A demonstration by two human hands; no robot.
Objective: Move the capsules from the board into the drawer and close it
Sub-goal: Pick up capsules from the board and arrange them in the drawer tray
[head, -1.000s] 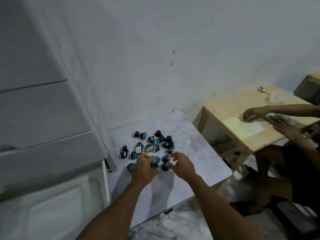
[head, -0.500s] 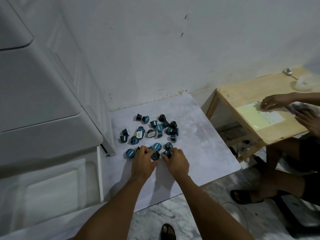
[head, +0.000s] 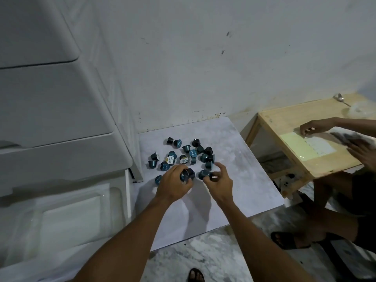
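Several dark teal capsules [head: 184, 155] lie scattered on a pale marbled board [head: 240, 180] on the floor by the wall. My left hand [head: 173, 185] is at the near edge of the pile, fingers closed around capsules [head: 188, 174]. My right hand [head: 218, 183] is beside it, pinching one capsule [head: 204, 174] between thumb and fingers. A single capsule [head: 157, 179] lies just left of my left hand. The white plastic drawer unit [head: 61, 155] stands at the left; its bottom drawer [head: 67, 216] is pulled out and open.
A low wooden table [head: 295, 127] stands at the right with a spoon [head: 341, 99] and papers [head: 305, 146]; another person's hands [head: 313, 127] work there, their sandalled foot [head: 289, 240] on the floor. The white wall is behind the board.
Both hands have closed on capsules at the near edge of the pile and lifted them slightly. The view has shifted, showing more of the floor and drawer.
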